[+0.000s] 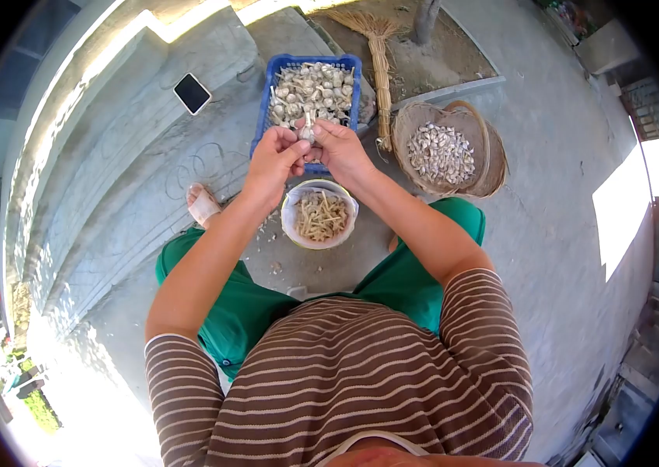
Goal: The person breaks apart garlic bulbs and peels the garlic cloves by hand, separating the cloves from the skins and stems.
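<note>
Between my two hands, above the near edge of a blue plastic crate, is a garlic bulb with its stem pointing up. My left hand grips it from the left with thumb and fingers. From the right, my right hand pinches the same bulb. The blue crate is full of whole garlic bulbs with short stems. Just below my hands stands a round bucket with a pale liner, holding dry cut garlic stems.
To the right, a wicker basket with a handle holds loose garlic cloves. A straw broom lies beside the crate. A dark-screened phone or tablet rests on the concrete step at left. Bits of debris dot the floor near the bucket.
</note>
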A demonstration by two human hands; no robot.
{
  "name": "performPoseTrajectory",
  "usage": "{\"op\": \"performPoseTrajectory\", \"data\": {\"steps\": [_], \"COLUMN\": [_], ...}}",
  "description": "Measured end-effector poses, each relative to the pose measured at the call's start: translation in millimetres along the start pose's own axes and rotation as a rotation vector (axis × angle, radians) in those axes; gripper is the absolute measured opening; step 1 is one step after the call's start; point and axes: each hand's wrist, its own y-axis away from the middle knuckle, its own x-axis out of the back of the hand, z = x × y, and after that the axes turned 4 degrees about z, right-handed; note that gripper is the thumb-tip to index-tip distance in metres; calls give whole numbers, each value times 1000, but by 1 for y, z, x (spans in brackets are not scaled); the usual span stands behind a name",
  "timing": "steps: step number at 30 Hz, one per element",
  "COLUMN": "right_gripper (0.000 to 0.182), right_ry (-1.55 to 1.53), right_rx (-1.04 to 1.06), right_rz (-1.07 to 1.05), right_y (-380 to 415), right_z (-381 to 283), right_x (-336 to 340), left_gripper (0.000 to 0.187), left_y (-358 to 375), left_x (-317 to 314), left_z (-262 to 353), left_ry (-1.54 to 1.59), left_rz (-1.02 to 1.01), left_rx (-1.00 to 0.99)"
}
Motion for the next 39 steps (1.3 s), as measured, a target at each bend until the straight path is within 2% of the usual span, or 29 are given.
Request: {"op": "performPoseTrajectory", "data": {"steps": [9,13,15,16,18,19,21,22,24,25,26,27,28,30,32,34,36,39], "right_gripper": [27,22,20,19,19,17,14,16,17,18,20,20,23,26,29,29,29,27], "right_ry": [81,226,261,271,283,277,271,240,211,164,117,117,42,-36,-174,-173,-170,-45], "right_rx": [38,161,206,218,227,246,263,236,211,114,18,19,-40,-103,-139,-132,-126,-80], "right_rz": [78,39,48,60,78,95,110,108,103,104,107,108,82,57,20,-3,-28,34], "right_y": [8,8,6,5,2,1,1,0,-1,-1,-2,-3,-4,-6,-9,-11,-10,-8], "right_z": [-6,-3,1,6,9,9,9,8,5,1,-2,-4,-7,-8,-7,-1,1,-1], "right_x": [-5,2,5,9,12,11,10,10,8,7,7,7,7,6,5,6,4,1], "left_gripper": [17,19,15,15,13,13,13,13,11,11,11,10,10,7,10,12,12,12], "left_y": [1,-5,-8,-9,-14,-18,-21,-21,-18,-19,-20,-20,-21,-22,-25,-25,-24,-25], "left_x": [-12,-8,-10,-9,-6,-5,-3,-3,-3,-2,1,1,0,-1,1,4,9,14], "left_z": [-4,-7,-19,-24,-32,-36,-38,-36,-32,-31,-32,-29,-26,-19,-22,-22,-21,-19], "left_ry": [-94,-202,-287,-284,-579,-574,-698,-695,-613,-612,-374,-138,-139,245,261,279,343,408], "left_rz": [20,20,57,54,127,119,157,156,152,154,101,46,45,17,27,37,-41,-67], "left_rx": [-204,-211,-399,-391,-501,-493,-648,-649,-559,-562,-405,-246,-245,-82,-70,-63,-66,-14]}}
